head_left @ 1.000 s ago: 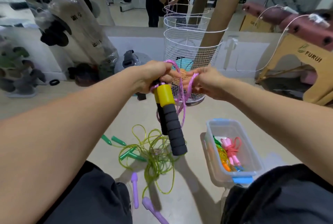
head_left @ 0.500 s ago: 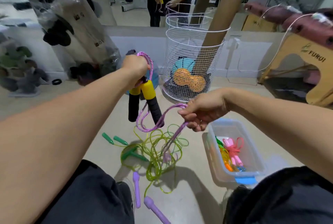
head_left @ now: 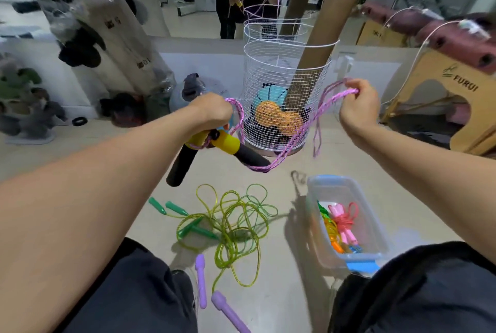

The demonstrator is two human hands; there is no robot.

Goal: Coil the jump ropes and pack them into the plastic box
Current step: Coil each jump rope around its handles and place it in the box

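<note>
right hand (head_left: 358, 107) rose, stretching one purple rope (head_left: 290, 142); two handles (head_left: 214, 150).

light: bright, even indoor | shadows: soft on floor | edges: wide-angle bending | blur: slight

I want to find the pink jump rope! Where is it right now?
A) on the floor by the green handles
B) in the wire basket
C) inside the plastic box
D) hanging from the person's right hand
C: the pink jump rope lies coiled inside the plastic box, beside an orange rope; the right hand holds a purple braided rope instead.
</note>
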